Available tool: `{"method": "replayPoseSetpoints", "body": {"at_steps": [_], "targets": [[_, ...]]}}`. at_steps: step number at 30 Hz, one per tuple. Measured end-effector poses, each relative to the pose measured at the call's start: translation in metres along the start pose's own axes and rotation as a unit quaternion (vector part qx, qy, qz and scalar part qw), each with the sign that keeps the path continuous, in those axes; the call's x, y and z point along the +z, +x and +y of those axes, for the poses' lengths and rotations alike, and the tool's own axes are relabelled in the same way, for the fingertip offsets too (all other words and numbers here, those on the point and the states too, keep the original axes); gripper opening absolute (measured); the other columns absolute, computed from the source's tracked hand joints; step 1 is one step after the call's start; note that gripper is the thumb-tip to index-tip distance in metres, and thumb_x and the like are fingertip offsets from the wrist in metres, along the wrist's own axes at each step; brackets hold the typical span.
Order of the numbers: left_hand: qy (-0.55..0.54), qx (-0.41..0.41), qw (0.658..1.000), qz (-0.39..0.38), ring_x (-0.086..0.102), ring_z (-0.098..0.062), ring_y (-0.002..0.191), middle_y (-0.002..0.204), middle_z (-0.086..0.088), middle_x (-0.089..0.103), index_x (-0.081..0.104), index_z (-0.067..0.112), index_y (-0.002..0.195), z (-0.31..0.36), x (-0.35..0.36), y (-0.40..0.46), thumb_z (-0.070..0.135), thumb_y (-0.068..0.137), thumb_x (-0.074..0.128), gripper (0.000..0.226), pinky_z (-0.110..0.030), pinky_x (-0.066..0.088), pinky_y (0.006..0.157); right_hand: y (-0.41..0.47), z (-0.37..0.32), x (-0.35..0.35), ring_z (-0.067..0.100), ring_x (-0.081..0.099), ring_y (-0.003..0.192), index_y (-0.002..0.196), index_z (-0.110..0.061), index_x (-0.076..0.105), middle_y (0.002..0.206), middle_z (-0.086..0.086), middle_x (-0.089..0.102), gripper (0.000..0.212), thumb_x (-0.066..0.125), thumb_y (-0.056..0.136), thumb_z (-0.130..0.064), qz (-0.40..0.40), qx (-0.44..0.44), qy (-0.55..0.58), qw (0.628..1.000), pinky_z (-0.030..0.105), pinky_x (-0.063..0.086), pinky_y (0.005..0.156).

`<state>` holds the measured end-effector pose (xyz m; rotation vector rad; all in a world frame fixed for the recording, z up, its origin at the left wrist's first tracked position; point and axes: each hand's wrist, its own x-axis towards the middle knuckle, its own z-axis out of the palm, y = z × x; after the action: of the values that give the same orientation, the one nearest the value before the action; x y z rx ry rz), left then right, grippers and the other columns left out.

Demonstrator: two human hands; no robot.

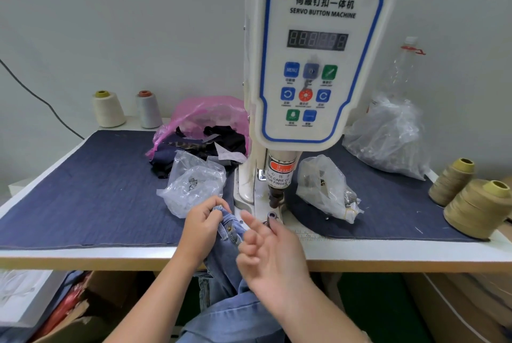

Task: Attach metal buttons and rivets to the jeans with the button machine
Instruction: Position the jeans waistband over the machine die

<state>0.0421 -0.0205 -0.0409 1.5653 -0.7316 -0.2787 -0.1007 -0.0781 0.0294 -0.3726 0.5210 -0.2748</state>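
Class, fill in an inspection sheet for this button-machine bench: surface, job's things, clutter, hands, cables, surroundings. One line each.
Surface: white table covered with a dark denim mat.
Job's things: servo button machine upright at the back; light blue jeans at the front edge, hanging down; clear bags of metal parts either side of the machine.
Clutter: pink bag of fabric scraps; thread cones; big clear bag; plastic bottle.
Hands: left hand grips the jeans; right hand open, holding nothing.
Cables: one black cable against the wall, left.
Surroundings: grey wall; cardboard boxes under the table.
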Motion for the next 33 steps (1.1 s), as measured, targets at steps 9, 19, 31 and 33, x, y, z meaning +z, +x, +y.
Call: {"method": "replayPoseSetpoints", "body": {"at_steps": [9,19,31,33], "targets": [[0.056,0.01,0.995,0.078,0.036,-0.002,0.046,0.043,0.009,0.042,0.038,0.019,0.053,-0.001,0.006,-0.003,0.007,0.081,0.045,0.032,-0.019,0.029,0.048,0.124,0.001,0.082,0.029,0.053,0.082,0.068,-0.012,0.057,0.077,0.006,0.056,0.027,0.045,0.093,-0.012,-0.03,-0.252,-0.823,0.508,0.033,0.039,0.069],[0.075,-0.075,0.993,0.055,0.034,0.001,0.043,0.041,0.011,0.048,0.047,0.013,0.056,-0.003,0.003,0.002,0.014,0.075,0.051,0.019,-0.014,0.032,0.041,0.181,0.016,0.083,0.027,0.062,0.104,0.11,-0.014,0.062,0.114,0.004,0.064,0.027,0.048,0.089,-0.003,-0.015,-0.279,-0.951,0.133,0.034,0.047,0.076],[0.072,-0.076,0.994,0.022,0.04,0.001,0.041,0.041,0.012,0.053,0.049,0.013,0.054,0.003,0.003,0.0,0.019,0.062,0.043,0.011,-0.014,0.033,0.041,0.179,0.014,0.085,0.023,0.063,0.101,0.105,-0.014,0.063,0.11,0.002,0.065,0.026,0.048,0.089,0.0,-0.05,-0.312,-0.946,0.072,0.032,0.038,0.068],[0.064,-0.063,0.996,0.018,0.036,-0.001,0.041,0.04,0.011,0.05,0.046,0.013,0.052,0.003,0.003,-0.001,0.019,0.062,0.043,0.012,-0.016,0.031,0.041,0.178,0.014,0.082,0.024,0.062,0.102,0.104,-0.013,0.063,0.111,0.003,0.064,0.024,0.048,0.09,-0.001,-0.038,-0.307,-0.946,0.1,0.032,0.041,0.07]]}}
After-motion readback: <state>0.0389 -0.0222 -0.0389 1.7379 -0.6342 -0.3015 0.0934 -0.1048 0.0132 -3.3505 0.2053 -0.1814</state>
